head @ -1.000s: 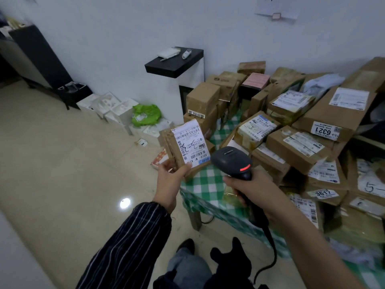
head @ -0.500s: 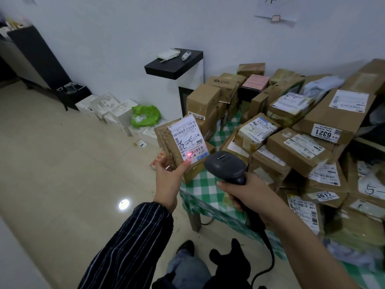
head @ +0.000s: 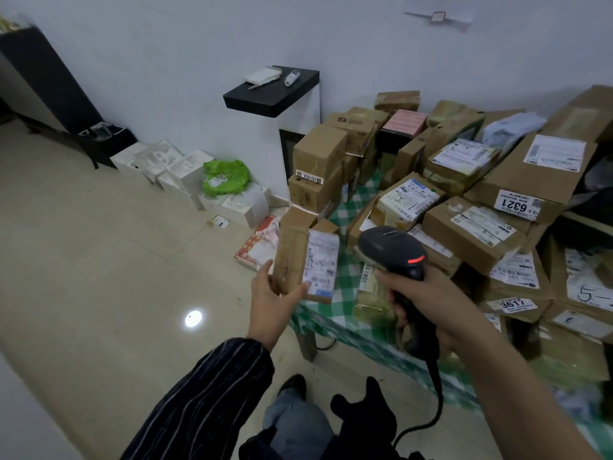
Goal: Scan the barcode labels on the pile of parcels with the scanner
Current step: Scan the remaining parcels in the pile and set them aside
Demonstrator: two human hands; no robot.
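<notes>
Holds small parcel (head: 293,257) upright in left hand (head: 272,302), its label (head: 322,260) just left of scanner (head: 389,250) gripped in right hand (head: 426,298).

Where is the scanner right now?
Head view, centre-right: the scanner sits in the right hand, just right of the parcel held by the left hand.

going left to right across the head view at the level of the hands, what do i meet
In order: light spot on the floor → left hand → small parcel it holds → scanner gripped by the right hand → box labelled 3617 → parcel marked 5.
</notes>
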